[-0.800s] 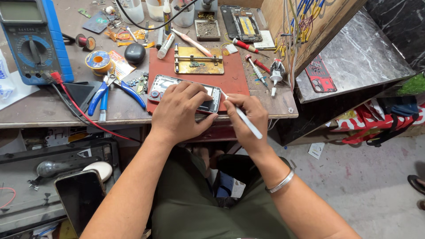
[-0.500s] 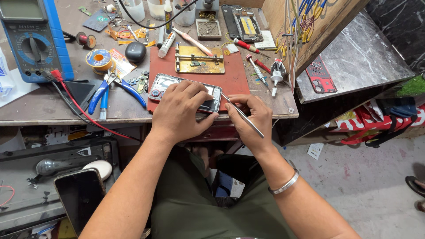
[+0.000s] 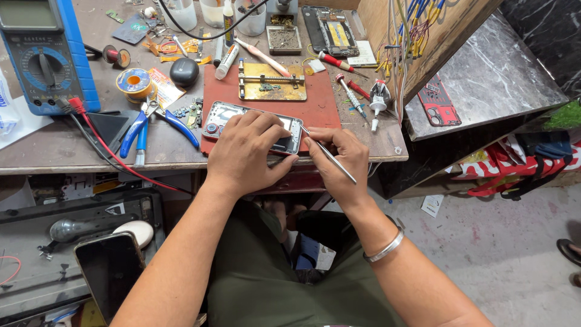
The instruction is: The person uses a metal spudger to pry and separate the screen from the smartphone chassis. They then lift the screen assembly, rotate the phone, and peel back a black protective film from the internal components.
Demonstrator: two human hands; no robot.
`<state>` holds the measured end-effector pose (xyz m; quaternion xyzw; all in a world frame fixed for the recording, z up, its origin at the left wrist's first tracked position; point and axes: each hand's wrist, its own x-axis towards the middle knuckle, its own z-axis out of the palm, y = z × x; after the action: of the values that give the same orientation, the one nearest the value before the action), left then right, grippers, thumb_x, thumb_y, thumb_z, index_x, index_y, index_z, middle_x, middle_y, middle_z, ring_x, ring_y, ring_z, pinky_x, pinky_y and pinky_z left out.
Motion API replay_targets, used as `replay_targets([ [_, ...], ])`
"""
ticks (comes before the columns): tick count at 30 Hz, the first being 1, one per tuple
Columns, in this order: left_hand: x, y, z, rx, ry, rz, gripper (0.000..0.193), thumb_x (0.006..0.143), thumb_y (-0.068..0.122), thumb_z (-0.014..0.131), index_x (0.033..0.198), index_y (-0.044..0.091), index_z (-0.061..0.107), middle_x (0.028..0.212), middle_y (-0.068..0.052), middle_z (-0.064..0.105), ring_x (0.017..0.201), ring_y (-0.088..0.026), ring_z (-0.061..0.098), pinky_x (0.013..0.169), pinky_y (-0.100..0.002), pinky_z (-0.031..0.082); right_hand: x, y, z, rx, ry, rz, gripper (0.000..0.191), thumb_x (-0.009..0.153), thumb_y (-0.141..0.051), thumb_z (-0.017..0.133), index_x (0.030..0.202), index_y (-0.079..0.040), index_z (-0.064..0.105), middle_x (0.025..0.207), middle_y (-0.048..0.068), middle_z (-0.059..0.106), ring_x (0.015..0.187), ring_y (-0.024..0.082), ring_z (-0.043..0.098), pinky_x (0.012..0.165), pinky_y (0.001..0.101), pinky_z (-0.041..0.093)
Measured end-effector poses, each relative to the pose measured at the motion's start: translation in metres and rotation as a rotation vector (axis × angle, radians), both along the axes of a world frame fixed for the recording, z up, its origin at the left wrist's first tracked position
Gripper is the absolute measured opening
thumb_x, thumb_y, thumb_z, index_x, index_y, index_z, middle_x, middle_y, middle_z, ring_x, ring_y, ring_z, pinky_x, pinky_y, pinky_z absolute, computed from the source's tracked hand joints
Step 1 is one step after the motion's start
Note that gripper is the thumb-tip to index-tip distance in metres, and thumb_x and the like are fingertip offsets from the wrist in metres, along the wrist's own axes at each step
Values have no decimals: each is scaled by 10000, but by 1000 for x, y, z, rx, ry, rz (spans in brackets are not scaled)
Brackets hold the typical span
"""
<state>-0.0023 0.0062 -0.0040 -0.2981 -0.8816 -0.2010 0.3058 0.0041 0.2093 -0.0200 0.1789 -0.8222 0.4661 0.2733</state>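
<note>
An opened phone body lies on a red mat at the front edge of the workbench. My left hand presses down over the phone's middle and hides most of it. My right hand pinches a thin metal tool like a pen. The tool's tip meets the phone's right end. A metal bangle sits on my right wrist.
A brass clamping jig rests on the mat's far side. Blue pliers, a solder reel, a blue multimeter with red lead, screwdrivers and a second phone frame crowd the bench. A dark phone lies lower left.
The right hand turned the thin tool from pointing down-right toward the phone's right end, and its tip now touches there. The left hand stayed on the phone.
</note>
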Motion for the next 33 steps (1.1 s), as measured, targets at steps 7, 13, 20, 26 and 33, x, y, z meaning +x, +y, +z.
replay_targets([
  [7, 2, 2, -6, 1, -19, 9, 375, 777, 399, 830, 990, 123, 692, 1068, -40, 646, 1070, -263, 605, 907, -415, 465, -1, 12, -24, -298, -25, 149, 131, 971, -54, 758, 1084, 4, 723, 1092, 115, 767, 944, 113, 709, 847, 252, 572],
  [13, 6, 7, 1, 12, -29, 0, 355, 770, 375, 830, 977, 117, 702, 1067, -40, 651, 1073, -270, 604, 912, -420, 469, -2, 80, -19, -336, -20, 50, 145, 993, -55, 762, 1094, 27, 698, 1114, 121, 756, 892, 96, 667, 820, 232, 559],
  [20, 1, 4, -19, -7, -30, 14, 340, 760, 362, 828, 963, 111, 721, 1050, -45, 659, 1042, -271, 616, 898, -428, 483, -42, 190, 2, -157, -69, -107, 156, 999, -27, 755, 1082, 74, 669, 1005, 132, 748, 871, 120, 702, 806, 249, 573],
  [26, -3, 5, 43, -19, -15, 26, 331, 758, 352, 826, 957, 106, 730, 1049, -40, 668, 1055, -261, 625, 912, -433, 487, -100, 228, 86, -204, -400, -183, 134, 928, -20, 744, 1024, 50, 680, 951, 97, 752, 865, 169, 754, 771, 274, 626],
  [33, -2, 7, 47, -23, -16, 25, 338, 759, 347, 825, 973, 100, 736, 1049, -49, 666, 1051, -265, 624, 899, -432, 489, -119, 234, 104, -215, -591, -60, 176, 926, 34, 605, 1090, 36, 671, 1010, 123, 702, 916, 195, 717, 861, 312, 625],
])
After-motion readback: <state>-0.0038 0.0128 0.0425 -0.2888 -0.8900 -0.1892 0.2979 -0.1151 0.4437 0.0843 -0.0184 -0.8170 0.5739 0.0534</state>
